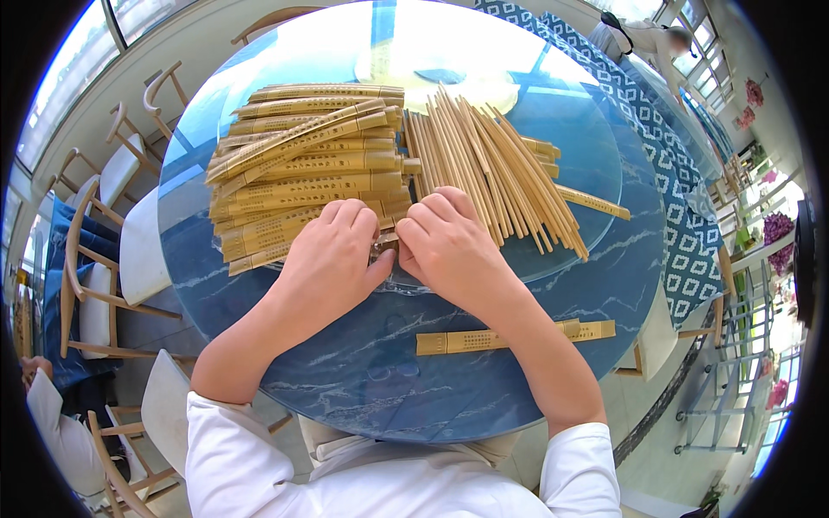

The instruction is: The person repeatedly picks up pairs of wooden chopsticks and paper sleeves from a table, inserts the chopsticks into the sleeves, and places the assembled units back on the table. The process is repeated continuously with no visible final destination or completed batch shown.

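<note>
My left hand (pixel 337 250) and my right hand (pixel 449 246) meet at the near edge of the piles, fingers curled in and pinching. Between them shows a small tan and shiny bit, mostly hidden by the fingers. Just beyond my left hand lies a thick stack of gold-brown printed paper chopstick sleeves (pixel 302 164). Bare wooden chopsticks (pixel 484 164) fan out in a heap beyond my right hand. Clear plastic film (pixel 406 283) peeks out below my hands. Under my right forearm, one gold-brown sleeve (pixel 458 342) lies apart near the table's front.
Everything rests on a round blue marbled table (pixel 363 380) with a glass turntable (pixel 596 216). Another sleeve (pixel 596 202) sticks out right of the chopsticks. Wooden chairs (pixel 86 259) stand at left. A person (pixel 648 39) stands far right; another's white sleeve (pixel 65 440) shows lower left.
</note>
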`<act>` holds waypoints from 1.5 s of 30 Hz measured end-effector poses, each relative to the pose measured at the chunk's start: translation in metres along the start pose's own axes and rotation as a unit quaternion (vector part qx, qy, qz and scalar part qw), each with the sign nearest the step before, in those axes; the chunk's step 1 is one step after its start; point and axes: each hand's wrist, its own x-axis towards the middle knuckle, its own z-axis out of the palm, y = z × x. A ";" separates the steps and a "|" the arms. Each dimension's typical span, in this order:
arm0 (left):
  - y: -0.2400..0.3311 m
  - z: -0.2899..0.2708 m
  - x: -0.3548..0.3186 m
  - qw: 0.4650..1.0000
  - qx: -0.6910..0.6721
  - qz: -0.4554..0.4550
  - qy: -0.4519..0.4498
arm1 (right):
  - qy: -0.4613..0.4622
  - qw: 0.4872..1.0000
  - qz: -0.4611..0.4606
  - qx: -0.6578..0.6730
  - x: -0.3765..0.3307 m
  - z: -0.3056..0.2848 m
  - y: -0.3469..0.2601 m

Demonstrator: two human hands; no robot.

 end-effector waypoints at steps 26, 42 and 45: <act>-0.016 0.002 0.019 0.976 0.065 0.042 0.206 | 0.190 0.966 0.142 0.106 -0.024 -0.100 0.031; 0.012 0.057 0.013 0.979 -0.006 0.190 0.077 | 0.015 0.943 0.307 -0.128 -0.093 -0.063 0.053; 0.015 0.057 0.015 0.979 -0.004 0.191 0.070 | -0.031 0.940 0.321 -0.115 -0.101 -0.053 0.061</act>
